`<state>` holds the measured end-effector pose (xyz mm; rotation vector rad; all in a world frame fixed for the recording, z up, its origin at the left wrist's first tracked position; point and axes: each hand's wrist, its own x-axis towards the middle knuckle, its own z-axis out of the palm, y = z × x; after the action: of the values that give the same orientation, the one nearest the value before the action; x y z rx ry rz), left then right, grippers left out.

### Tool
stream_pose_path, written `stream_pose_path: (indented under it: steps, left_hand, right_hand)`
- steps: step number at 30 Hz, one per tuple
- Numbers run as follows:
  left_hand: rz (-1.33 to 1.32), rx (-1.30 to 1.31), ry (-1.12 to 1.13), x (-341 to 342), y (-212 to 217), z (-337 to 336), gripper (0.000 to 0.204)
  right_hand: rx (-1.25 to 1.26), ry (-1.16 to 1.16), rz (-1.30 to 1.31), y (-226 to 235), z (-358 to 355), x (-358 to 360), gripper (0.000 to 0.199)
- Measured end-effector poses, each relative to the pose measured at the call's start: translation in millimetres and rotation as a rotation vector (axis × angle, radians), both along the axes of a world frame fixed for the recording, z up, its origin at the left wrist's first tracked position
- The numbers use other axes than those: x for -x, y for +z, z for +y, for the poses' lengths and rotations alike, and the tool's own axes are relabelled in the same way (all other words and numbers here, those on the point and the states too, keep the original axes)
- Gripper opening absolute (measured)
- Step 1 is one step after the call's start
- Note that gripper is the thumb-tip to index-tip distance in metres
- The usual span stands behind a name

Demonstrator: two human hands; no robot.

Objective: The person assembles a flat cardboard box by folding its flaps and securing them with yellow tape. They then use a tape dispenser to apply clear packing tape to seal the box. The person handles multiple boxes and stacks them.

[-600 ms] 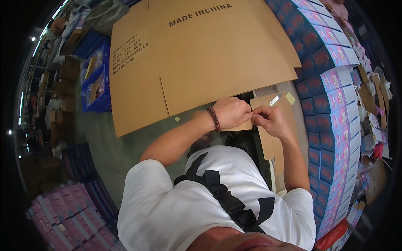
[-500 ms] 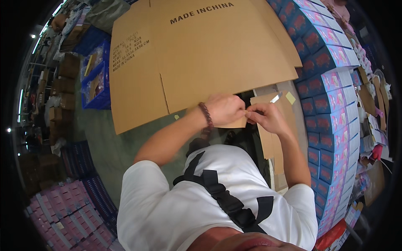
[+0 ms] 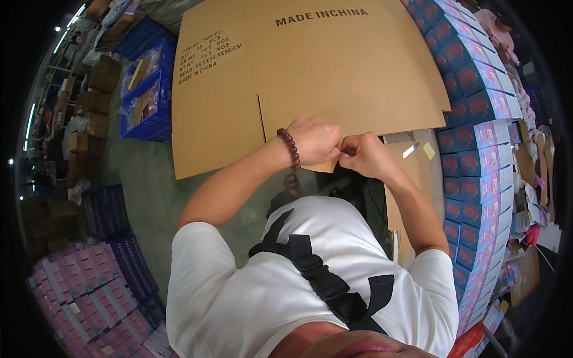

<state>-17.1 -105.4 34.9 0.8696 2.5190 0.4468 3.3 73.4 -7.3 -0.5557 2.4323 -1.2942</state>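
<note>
A large flat brown cardboard carton [image 3: 334, 65] with dark printing lies in front of me, slits cut between its flaps. At its near edge my left hand [image 3: 313, 142], with a beaded bracelet [image 3: 289, 148] on the wrist, is closed on the cardboard, knuckles up. My right hand [image 3: 365, 155] meets it there, thumb and fingers pinched together at the same flap. A corner of that flap shows below the two hands. What lies right between the fingertips is hidden.
Stacked blue-and-pink boxes [image 3: 477, 173] form a wall on the right. Beside my right forearm lie more cardboard [image 3: 409, 170] and a shiny blade-like strip [image 3: 411, 149]. Blue crates [image 3: 146, 107] stand at left; pink packages [image 3: 89, 298] are piled lower left.
Both hands have moved slightly left and up in the picture, staying together at the flap. The view has shifted, so the carton sits farther right and higher.
</note>
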Motion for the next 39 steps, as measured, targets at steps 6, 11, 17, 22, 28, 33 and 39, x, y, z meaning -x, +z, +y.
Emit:
stream_pose_path:
  steps: [6,11,17,22,28,33,39]
  left_hand:
    - [-0.073,-0.087,0.063,20.2,-9.7,-52.5,0.023]
    - [-0.282,-0.360,0.159,36.0,-11.0,-95.2,0.025]
    - [-0.407,-0.527,0.247,45.4,-15.7,-125.4,0.022]
    - [-0.469,-0.667,0.281,47.1,-23.8,-135.0,0.025]
    - [-0.747,-0.799,0.351,49.6,-17.2,-149.6,0.026]
    - [-0.962,-0.857,0.431,51.9,-2.0,-155.0,0.025]
    - [-1.018,-0.863,0.409,55.8,0.2,-157.4,0.022]
  right_hand:
    - [-0.010,-0.060,0.005,-4.9,-49.0,9.4,0.016]
    - [0.138,-0.179,0.057,5.8,-72.6,20.0,0.013]
    - [-0.014,-0.106,0.494,20.4,-88.2,21.8,0.011]
    - [-0.130,-0.075,0.673,20.5,-104.5,27.6,0.010]
    - [-0.212,-0.007,0.846,26.9,-114.5,37.0,0.014]
    - [-0.182,0.066,1.050,37.3,-116.8,43.8,0.011]
    - [-0.197,0.143,1.096,44.6,-115.5,48.7,0.018]
